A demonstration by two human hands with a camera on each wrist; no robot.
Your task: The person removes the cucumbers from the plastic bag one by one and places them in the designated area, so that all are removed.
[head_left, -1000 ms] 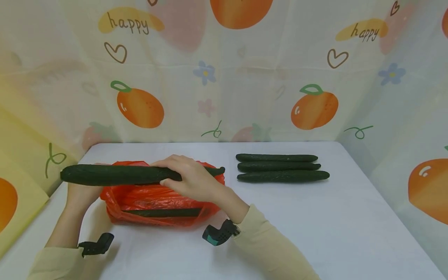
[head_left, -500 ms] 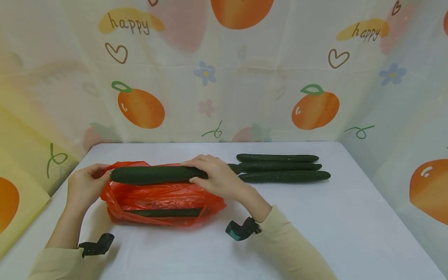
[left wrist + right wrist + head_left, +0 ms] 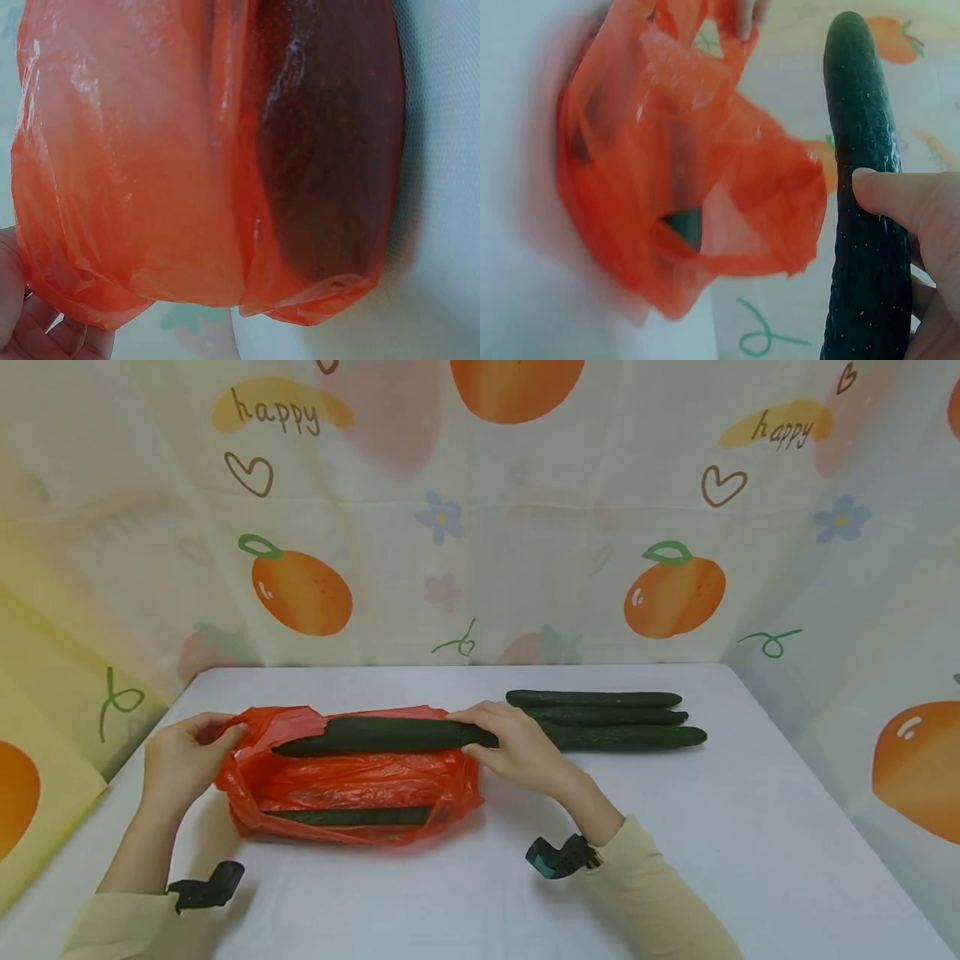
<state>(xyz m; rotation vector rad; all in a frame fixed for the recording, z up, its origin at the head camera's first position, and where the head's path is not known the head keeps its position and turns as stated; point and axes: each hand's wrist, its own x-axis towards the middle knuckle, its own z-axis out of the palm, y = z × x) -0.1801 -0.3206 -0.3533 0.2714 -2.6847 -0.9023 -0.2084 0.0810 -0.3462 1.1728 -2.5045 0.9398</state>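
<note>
Two hands [image 3: 183,756] [image 3: 521,747] hold a cucumber [image 3: 397,735] and red bag [image 3: 352,781].

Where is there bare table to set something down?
Bare table: right of the right sleeve, nearer than the three cucumbers; and before the red bag, left of that sleeve. Crowded: around the bag, left hand, right hand and held cucumber.

place: curtained booth [image 3: 825,585] | signs: fruit-print curtain [image 3: 525,560] — white table [image 3: 397,902]
</note>
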